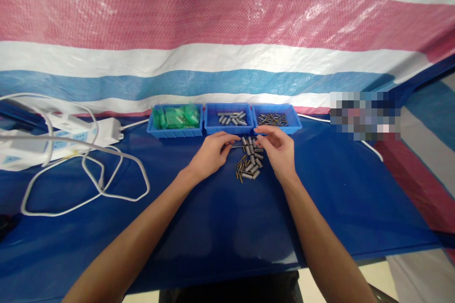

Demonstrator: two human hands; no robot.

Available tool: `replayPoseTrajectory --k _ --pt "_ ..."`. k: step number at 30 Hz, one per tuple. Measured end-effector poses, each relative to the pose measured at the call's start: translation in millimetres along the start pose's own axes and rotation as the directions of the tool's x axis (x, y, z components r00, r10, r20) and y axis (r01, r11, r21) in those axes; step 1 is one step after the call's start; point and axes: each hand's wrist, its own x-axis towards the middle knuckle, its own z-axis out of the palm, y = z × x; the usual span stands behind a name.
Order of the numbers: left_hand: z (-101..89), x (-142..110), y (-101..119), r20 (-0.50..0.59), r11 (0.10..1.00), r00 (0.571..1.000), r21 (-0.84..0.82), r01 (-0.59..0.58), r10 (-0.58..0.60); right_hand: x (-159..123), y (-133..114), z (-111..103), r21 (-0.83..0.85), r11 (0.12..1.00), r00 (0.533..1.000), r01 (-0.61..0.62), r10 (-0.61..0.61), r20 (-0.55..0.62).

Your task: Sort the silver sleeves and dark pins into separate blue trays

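My left hand [213,154] is closed in a pinch, and a thin metal rod [239,146] sticks out from its fingertips to the right. Across from it, my right hand [280,151] has thumb and forefinger curled toward each other; whatever is at their tips is too small to make out. Between and below the hands, a loose pile of grey metal cylinders [252,168] lies on the blue table cover. Several thin brass-coloured pins [241,168] are mixed in at the pile's left side.
Three blue bins stand in a row behind my hands: one with green plastic bags [176,117], one with grey cylinders [232,118], one with thin pins [272,119]. White power strips [64,139] and a looped white cable [124,197] lie at left. A striped tarp [213,19] hangs behind.
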Motion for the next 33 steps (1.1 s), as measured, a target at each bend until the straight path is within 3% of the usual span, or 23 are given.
replayPoseTrajectory --k 5,9,12,26,31,33 --pt "-0.7 2.3 6.1 -0.086 0.956 0.989 -0.277 0.093 -0.121 -1.3 0.0 0.6 0.027 0.999 0.998 -0.038 0.036 0.05" --pt "-0.9 4.0 8.2 -0.122 0.831 0.966 -0.542 0.126 -0.226 -3.6 -4.2 3.0 0.048 0.996 0.988 -0.072 0.065 0.141" --pt "-3.5 5.5 9.5 -0.121 0.754 0.948 -0.639 0.153 -0.295 -5.0 -7.7 4.7 0.07 0.994 0.979 -0.086 0.071 0.189" --pt "0.3 4.6 12.5 -0.117 0.649 0.889 -0.726 0.229 -0.444 -6.7 -5.6 4.9 0.175 0.968 0.936 -0.181 0.115 0.331" --pt "3.2 3.5 15.5 -0.104 0.677 0.9 -0.697 0.238 -0.423 -6.9 -9.4 8.7 0.235 0.944 0.942 -0.23 0.155 0.297" --pt "3.8 2.9 13.9 -0.128 0.745 0.916 -0.628 0.222 -0.381 -5.4 -8.5 8.0 0.225 0.948 0.949 -0.227 0.163 0.269"
